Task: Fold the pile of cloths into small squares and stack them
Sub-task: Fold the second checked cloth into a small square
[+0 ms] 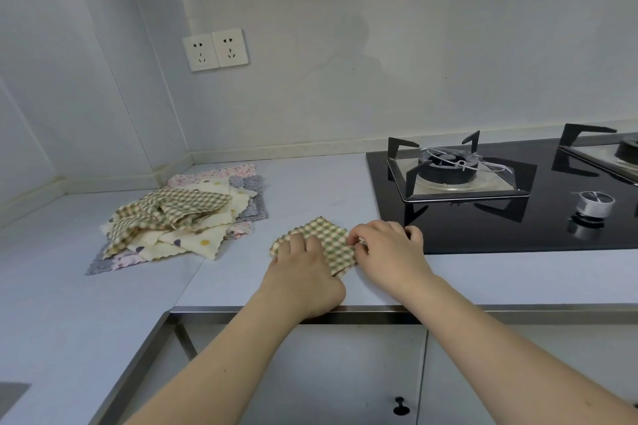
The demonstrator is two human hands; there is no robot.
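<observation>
A green-and-cream checked cloth (pixel 328 235), folded small, lies on the pale counter (pixel 310 190) near its front edge. My left hand (pixel 305 272) lies flat on the cloth's left part, fingers straight, pressing it down. My right hand (pixel 386 248) pinches the cloth's right edge between thumb and fingers. To the left, an unfolded pile of cloths (pixel 183 217) sits on the counter: a checked one on top, cream ones with dots under it, grey and pink ones at the bottom.
A black glass gas hob (pixel 500 214) with two burners and a knob (pixel 592 205) lies just right of my right hand. A double wall socket (pixel 215 49) is on the back wall. Steel cabinet doors (pixel 345 373) hang below the counter edge.
</observation>
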